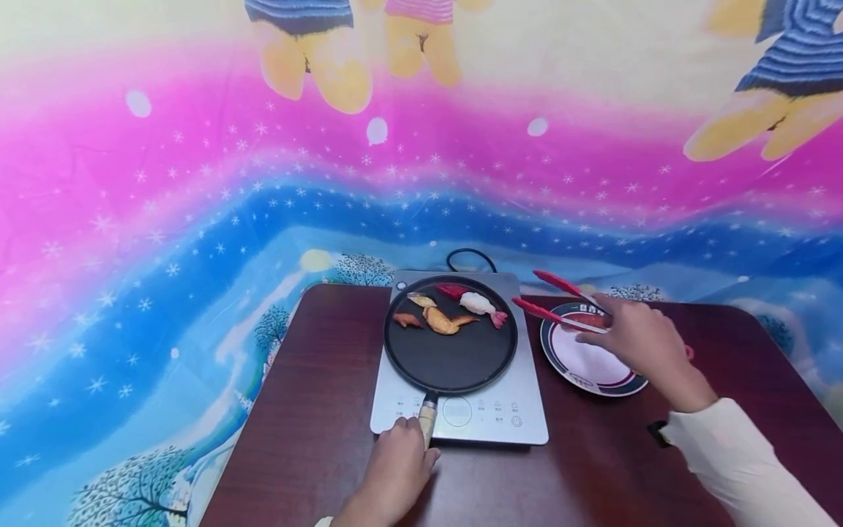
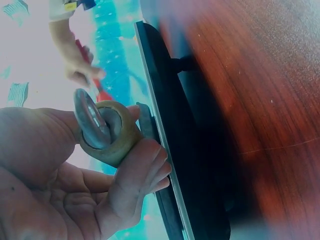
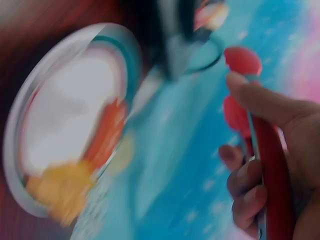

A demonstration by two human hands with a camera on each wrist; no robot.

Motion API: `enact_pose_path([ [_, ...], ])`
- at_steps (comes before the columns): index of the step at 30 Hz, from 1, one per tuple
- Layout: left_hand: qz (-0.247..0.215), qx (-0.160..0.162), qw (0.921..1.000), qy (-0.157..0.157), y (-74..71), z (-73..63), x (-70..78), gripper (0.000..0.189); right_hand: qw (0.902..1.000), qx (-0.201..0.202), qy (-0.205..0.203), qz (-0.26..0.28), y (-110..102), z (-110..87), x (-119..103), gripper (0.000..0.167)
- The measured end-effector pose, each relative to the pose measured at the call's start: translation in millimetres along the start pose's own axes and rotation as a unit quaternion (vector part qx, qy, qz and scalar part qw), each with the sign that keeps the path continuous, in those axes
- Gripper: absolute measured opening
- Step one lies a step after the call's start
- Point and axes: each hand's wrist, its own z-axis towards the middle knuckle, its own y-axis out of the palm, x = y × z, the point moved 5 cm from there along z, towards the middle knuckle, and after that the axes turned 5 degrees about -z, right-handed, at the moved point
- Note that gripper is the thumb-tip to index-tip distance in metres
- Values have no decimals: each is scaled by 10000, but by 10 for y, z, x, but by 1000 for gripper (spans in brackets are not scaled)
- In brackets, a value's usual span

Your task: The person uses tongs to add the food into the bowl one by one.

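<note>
My left hand [image 1: 400, 462] grips the wooden handle [image 1: 426, 423] of a black frying pan [image 1: 454, 364]. In the left wrist view, fingers and thumb curl round that handle [image 2: 122, 150], near its metal hanging loop. On the pan's far half lie a chicken wing [image 1: 440, 321], a shrimp sushi [image 1: 477, 303], a red piece [image 1: 451, 290] and smaller brown pieces. My right hand [image 1: 639, 335] holds red-tipped tongs [image 1: 560, 316] above a dark-rimmed plate [image 1: 582, 359], with the tips apart and nothing between them. An orange-red piece [image 3: 109, 132] and a yellow piece [image 3: 62, 190] lie on the plate, blurred.
Under the pan is a silver induction cooker [image 1: 530, 410] with touch controls at its front. A black cable [image 1: 470, 251] loops behind it. The dark red wooden table [image 1: 316, 380] ends at a printed cloth backdrop [image 1: 395, 212].
</note>
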Motion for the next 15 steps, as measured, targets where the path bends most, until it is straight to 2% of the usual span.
enact_pose_path([
  [6, -12, -17, 10000, -48, -12, 5, -9, 38, 9956, -558, -255, -706, 84, -31, 523, 98],
  [10, -8, -39, 10000, -53, -14, 11, -1, 38, 9933, -516, -208, -1012, 81, -41, 750, 99],
  [15, 16, 17, 10000, 11, -8, -2, 7, 39, 9898, -463, -293, -1317, 95, -38, 855, 94],
])
